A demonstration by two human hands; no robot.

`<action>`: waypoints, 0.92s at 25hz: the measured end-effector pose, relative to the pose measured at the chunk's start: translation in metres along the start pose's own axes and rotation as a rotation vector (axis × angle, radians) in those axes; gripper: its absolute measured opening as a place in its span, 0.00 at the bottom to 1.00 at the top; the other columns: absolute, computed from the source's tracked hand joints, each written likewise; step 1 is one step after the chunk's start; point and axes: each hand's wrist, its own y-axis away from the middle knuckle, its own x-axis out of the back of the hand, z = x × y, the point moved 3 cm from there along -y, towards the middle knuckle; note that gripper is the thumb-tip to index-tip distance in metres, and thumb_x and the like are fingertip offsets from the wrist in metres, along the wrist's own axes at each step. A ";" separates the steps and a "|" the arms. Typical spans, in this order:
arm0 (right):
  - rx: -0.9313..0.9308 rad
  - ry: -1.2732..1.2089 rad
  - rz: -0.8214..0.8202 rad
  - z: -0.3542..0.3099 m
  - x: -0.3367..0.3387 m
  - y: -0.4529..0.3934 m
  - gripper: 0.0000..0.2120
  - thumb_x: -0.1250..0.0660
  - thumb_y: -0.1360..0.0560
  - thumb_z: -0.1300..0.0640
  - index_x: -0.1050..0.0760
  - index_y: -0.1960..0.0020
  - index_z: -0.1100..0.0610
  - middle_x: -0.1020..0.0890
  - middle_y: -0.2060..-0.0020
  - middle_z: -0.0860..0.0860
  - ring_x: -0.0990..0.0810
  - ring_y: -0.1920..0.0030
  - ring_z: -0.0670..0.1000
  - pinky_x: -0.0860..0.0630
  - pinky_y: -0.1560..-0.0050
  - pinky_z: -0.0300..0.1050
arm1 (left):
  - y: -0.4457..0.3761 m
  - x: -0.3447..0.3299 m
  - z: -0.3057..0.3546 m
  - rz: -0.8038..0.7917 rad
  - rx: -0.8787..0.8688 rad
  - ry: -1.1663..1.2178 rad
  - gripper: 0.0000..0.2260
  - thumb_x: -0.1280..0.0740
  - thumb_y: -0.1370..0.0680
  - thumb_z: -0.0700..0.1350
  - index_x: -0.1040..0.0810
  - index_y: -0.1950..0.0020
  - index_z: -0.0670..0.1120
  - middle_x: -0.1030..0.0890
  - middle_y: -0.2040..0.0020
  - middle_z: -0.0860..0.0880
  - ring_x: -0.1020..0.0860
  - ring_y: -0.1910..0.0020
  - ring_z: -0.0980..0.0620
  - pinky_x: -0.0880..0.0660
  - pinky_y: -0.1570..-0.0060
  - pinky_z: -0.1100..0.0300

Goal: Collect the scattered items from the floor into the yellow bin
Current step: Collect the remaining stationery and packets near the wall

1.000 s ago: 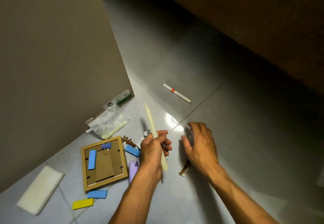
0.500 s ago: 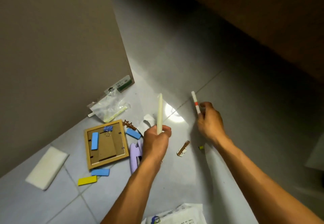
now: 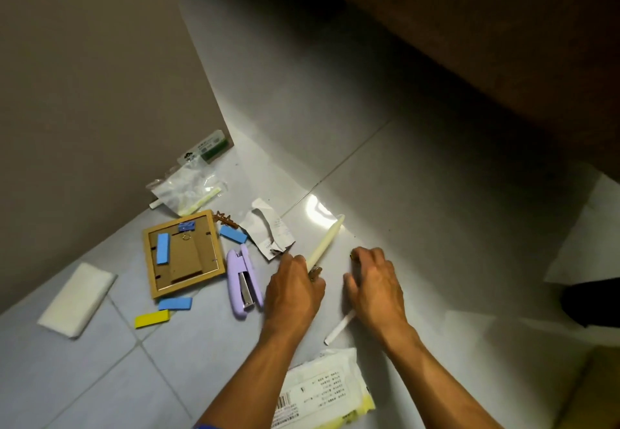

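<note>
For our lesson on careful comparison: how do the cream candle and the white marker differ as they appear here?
The candle is cream and tapers to a point; the marker is white and even along its visible length. The candle sticks up from the left hand; the marker pokes out below the right hand. The candle looks thicker than the marker. Both are slim sticks, each in a hand.

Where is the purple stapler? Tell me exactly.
In the head view the purple stapler lies on the floor left of the left hand, right beside the wooden picture frame.
</note>
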 end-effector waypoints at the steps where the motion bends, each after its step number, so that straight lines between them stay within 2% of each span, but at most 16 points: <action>1: 0.030 0.028 0.020 0.000 -0.002 0.001 0.09 0.37 0.20 0.52 0.29 0.40 0.52 0.25 0.45 0.51 0.28 0.50 0.49 0.27 0.49 0.41 | 0.002 0.002 -0.005 -0.020 0.025 0.031 0.09 0.32 0.23 0.53 0.26 0.53 0.47 0.25 0.58 0.51 0.25 0.62 0.54 0.27 0.63 0.60; 4: 0.036 -0.001 0.048 -0.003 -0.006 -0.002 0.01 0.39 0.20 0.58 0.29 0.49 0.54 0.24 0.53 0.52 0.28 0.57 0.50 0.25 0.55 0.43 | 0.005 0.006 -0.015 -0.053 0.135 0.206 0.08 0.30 0.28 0.51 0.25 0.59 0.49 0.21 0.63 0.52 0.24 0.66 0.56 0.30 0.69 0.63; 7: -0.024 -0.130 0.087 0.002 0.003 -0.001 0.03 0.41 0.19 0.57 0.32 0.51 0.52 0.29 0.55 0.48 0.30 0.60 0.45 0.33 0.61 0.33 | 0.018 0.008 -0.024 -0.106 0.346 0.610 0.05 0.32 0.28 0.50 0.23 0.57 0.49 0.17 0.68 0.51 0.21 0.70 0.56 0.30 0.69 0.63; 9: -0.036 -0.163 0.092 0.011 0.010 0.002 0.03 0.41 0.19 0.57 0.32 0.52 0.52 0.30 0.55 0.47 0.29 0.59 0.45 0.32 0.60 0.34 | 0.026 0.007 -0.030 -0.184 0.403 0.745 0.07 0.35 0.28 0.49 0.22 0.54 0.48 0.16 0.68 0.50 0.21 0.71 0.55 0.28 0.68 0.59; 11: 0.010 -0.102 0.066 0.021 0.014 0.011 0.02 0.40 0.19 0.57 0.31 0.51 0.52 0.27 0.54 0.49 0.27 0.57 0.49 0.26 0.55 0.42 | 0.034 0.002 -0.032 -0.249 0.356 0.661 0.08 0.33 0.30 0.51 0.23 0.54 0.50 0.17 0.65 0.51 0.21 0.68 0.54 0.24 0.68 0.56; 14: -0.079 -0.135 0.042 0.037 0.016 0.026 0.02 0.36 0.21 0.59 0.29 0.50 0.53 0.24 0.53 0.50 0.25 0.57 0.50 0.24 0.54 0.44 | 0.048 -0.013 -0.022 -0.258 0.073 0.101 0.11 0.29 0.31 0.55 0.27 0.56 0.51 0.22 0.62 0.55 0.23 0.66 0.55 0.31 0.70 0.63; 16: -0.264 -0.381 0.006 0.046 0.014 0.031 0.04 0.33 0.24 0.63 0.23 0.52 0.55 0.20 0.55 0.52 0.20 0.57 0.53 0.20 0.55 0.45 | 0.051 -0.019 -0.013 -0.243 0.000 -0.070 0.10 0.30 0.29 0.54 0.26 0.55 0.50 0.23 0.61 0.53 0.24 0.65 0.53 0.30 0.68 0.62; 17: -0.417 -0.624 -0.016 0.048 0.015 0.034 0.06 0.32 0.25 0.65 0.21 0.52 0.56 0.17 0.56 0.55 0.17 0.58 0.56 0.18 0.56 0.47 | 0.050 -0.020 -0.010 -0.275 0.027 -0.076 0.10 0.30 0.29 0.54 0.25 0.55 0.49 0.22 0.61 0.52 0.24 0.65 0.53 0.30 0.68 0.62; 20: -0.791 -1.300 -0.048 0.044 0.029 0.059 0.08 0.33 0.26 0.70 0.21 0.48 0.63 0.17 0.58 0.61 0.16 0.61 0.57 0.17 0.62 0.46 | 0.057 -0.007 0.010 -0.412 0.164 0.213 0.11 0.31 0.34 0.55 0.22 0.59 0.48 0.20 0.66 0.52 0.22 0.67 0.52 0.28 0.69 0.60; 22: -0.887 -1.561 -0.018 0.031 0.051 0.086 0.08 0.36 0.25 0.71 0.22 0.48 0.66 0.20 0.56 0.61 0.17 0.59 0.56 0.18 0.63 0.46 | 0.075 0.012 0.043 -0.508 0.143 0.415 0.11 0.34 0.35 0.55 0.20 0.65 0.48 0.22 0.72 0.52 0.23 0.71 0.52 0.23 0.66 0.55; 23: -0.875 -1.681 -0.007 0.029 0.069 0.105 0.08 0.37 0.25 0.70 0.23 0.48 0.66 0.20 0.56 0.61 0.18 0.59 0.57 0.18 0.60 0.48 | 0.093 0.018 0.067 -0.584 0.090 0.493 0.10 0.34 0.36 0.55 0.20 0.69 0.49 0.23 0.74 0.53 0.25 0.73 0.53 0.24 0.69 0.56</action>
